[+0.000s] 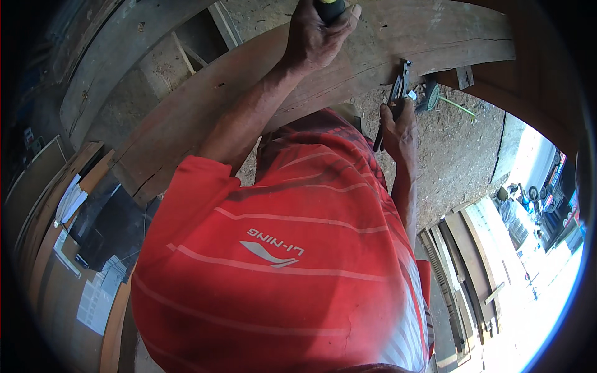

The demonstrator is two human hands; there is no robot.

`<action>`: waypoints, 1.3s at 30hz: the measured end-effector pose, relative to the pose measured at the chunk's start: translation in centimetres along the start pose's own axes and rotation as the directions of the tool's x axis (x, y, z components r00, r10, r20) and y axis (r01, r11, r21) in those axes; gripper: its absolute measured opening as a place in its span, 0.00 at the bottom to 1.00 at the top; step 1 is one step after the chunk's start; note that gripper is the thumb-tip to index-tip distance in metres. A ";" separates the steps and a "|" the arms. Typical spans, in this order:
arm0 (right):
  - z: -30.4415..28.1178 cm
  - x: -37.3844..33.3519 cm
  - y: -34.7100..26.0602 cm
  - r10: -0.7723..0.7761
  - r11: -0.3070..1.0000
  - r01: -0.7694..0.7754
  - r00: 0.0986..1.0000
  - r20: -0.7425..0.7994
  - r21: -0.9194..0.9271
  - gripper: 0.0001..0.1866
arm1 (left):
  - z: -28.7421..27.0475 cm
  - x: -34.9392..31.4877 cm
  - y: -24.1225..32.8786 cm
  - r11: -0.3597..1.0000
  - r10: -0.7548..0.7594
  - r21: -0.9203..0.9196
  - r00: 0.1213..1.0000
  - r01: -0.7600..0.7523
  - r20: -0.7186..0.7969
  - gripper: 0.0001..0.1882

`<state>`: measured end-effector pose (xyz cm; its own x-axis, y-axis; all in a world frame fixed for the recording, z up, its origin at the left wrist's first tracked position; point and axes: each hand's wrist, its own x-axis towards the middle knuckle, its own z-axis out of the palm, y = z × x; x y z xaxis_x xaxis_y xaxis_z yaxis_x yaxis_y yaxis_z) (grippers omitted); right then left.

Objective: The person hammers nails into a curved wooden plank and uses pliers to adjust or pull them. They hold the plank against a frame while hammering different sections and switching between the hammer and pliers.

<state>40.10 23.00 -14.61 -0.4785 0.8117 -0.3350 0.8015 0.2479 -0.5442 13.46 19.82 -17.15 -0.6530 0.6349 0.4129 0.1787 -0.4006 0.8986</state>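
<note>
A long, curved wooden board (367, 68) spans the view in front of my body, with a crack running along it. My left hand (317, 37) is closed around a black thing with a yellow-green end (329, 9), above the board at the top edge. Most of that thing is cut off, so its kind is unclear. At the board's near edge, my right hand (399, 124) grips pliers (400, 87) by their dark handles. The metal jaws point away from me and overlap the board; whether they touch it I cannot tell.
Another curved board (112, 68) lies at the far left. Stacked planks (469, 264) stand at the lower right, and panels and boards (62, 248) at the left. A dark green mesh thing with a light green stick (457, 107) lies on the debris-strewn ground (463, 155).
</note>
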 end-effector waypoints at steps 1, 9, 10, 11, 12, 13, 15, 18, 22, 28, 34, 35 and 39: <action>0.1 -0.2 0.0 0.000 1.000 0.000 1.000 0.002 0.004 0.19 | 0.0 -0.7 -0.3 0.999 -0.020 0.035 1.000 0.019 0.003 0.10; 0.0 0.5 0.4 -0.045 0.997 0.046 0.999 -0.021 0.062 0.19 | -0.2 -0.1 0.0 0.992 -0.075 0.104 0.997 0.077 -0.021 0.11; -0.1 0.4 0.2 -0.015 0.997 0.014 1.000 0.006 0.076 0.19 | -0.3 -0.4 0.1 0.985 -0.063 0.158 0.998 0.066 -0.027 0.11; -0.2 0.4 0.1 0.017 0.996 -0.020 0.999 0.031 0.089 0.19 | -0.2 -0.2 0.7 0.977 -0.049 0.208 0.998 0.055 -0.031 0.11; -0.3 0.5 0.2 0.017 0.996 -0.020 0.999 0.037 0.087 0.19 | -0.1 -0.1 1.4 0.985 -0.113 0.127 0.993 0.118 -0.045 0.11; -0.5 0.6 0.3 0.017 0.996 -0.021 0.999 0.043 0.085 0.19 | 0.1 0.2 2.3 0.983 -0.178 0.045 0.983 0.181 -0.053 0.11; -0.4 0.4 0.5 0.014 0.997 -0.018 0.999 0.048 0.078 0.19 | 0.1 -0.1 2.5 0.987 -0.142 0.062 0.988 0.146 -0.066 0.11; -0.3 0.8 0.5 -0.003 0.998 0.001 1.000 0.029 0.068 0.19 | -0.3 -1.1 1.1 0.974 -0.227 -0.018 0.974 0.227 -0.026 0.10; -0.4 1.0 0.9 -0.015 0.998 0.013 1.000 0.027 0.063 0.18 | -0.2 -0.8 1.4 0.987 -0.135 0.089 0.991 0.135 -0.009 0.10; -0.3 0.8 1.2 -0.029 0.996 0.026 0.999 0.029 0.088 0.18 | -0.5 -1.3 0.7 0.994 -0.072 0.074 0.997 0.074 -0.025 0.10; 0.1 1.1 2.0 -0.113 0.988 0.113 0.994 -0.014 0.101 0.16 | -1.1 -2.4 -0.5 0.975 -0.220 -0.044 0.972 0.217 -0.078 0.18; 0.0 1.1 1.9 -0.132 0.987 0.133 0.991 -0.010 0.087 0.16 | -1.0 -2.2 0.2 0.979 -0.206 -0.001 0.978 0.206 -0.046 0.18; -0.4 0.8 1.5 -0.045 0.990 0.040 0.998 0.036 0.136 0.16 | -1.6 -2.2 0.3 0.994 -0.107 -0.011 0.991 0.108 0.076 0.18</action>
<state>41.09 24.27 -15.41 -0.5269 0.7801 -0.3375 0.7254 0.2058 -0.6568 13.82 17.24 -18.02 -0.6106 0.7224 0.3246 0.0989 -0.3372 0.9362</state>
